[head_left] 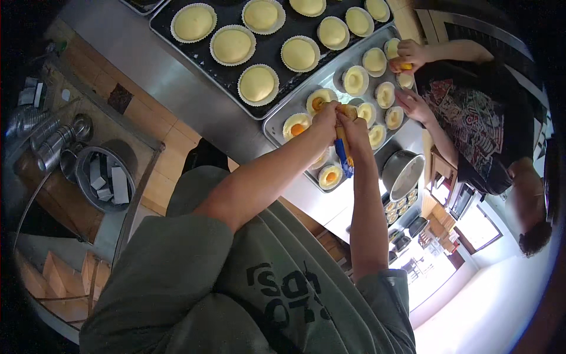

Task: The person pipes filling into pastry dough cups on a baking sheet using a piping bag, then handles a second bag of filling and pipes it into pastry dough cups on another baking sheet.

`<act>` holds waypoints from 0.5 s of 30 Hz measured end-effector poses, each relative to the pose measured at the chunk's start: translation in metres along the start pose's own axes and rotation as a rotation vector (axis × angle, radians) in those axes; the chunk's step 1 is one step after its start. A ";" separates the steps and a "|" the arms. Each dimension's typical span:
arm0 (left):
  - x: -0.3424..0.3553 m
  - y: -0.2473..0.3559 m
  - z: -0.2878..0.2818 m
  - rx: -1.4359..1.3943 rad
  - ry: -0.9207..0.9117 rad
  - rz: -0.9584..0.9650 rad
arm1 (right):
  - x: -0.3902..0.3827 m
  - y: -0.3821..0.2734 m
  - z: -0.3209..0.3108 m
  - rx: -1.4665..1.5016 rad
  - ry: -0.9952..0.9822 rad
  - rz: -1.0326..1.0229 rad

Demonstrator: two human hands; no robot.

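Over the silver tray [277,127], both hands' fingers [330,113] clench a blue-ended piping bag [343,150].

Piping bag [343,154]: nozzle hidden behind left hand [326,118] and right hand [355,131]; grip unclear. Cake under both hands mostly covered. Dark tray [221,71] cut off at top edge. Co-worker's hand [411,54] hides what it holds. Small tins [398,206] by steel table's far corner too small to read.
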State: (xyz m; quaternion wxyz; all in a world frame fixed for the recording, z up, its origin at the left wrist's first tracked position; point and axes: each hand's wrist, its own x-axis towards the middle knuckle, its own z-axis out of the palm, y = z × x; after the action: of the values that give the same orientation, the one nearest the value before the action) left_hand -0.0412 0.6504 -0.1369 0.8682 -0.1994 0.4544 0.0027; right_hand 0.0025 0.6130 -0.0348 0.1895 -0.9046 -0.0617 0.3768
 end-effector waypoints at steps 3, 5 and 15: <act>-0.003 -0.010 0.001 -0.012 -0.053 0.026 | -0.007 0.005 -0.009 0.106 -0.045 -0.027; -0.035 -0.033 0.012 0.114 0.035 0.139 | -0.022 0.022 -0.027 0.290 -0.095 -0.040; -0.062 -0.111 0.010 0.192 0.113 0.124 | -0.069 0.090 -0.061 0.467 -0.042 0.069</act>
State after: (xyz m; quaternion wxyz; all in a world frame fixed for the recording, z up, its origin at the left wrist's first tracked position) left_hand -0.0493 0.5625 -0.0448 0.8545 -0.0867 0.5121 0.0016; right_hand -0.0059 0.4947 0.0149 0.3792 -0.8298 0.0539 0.4059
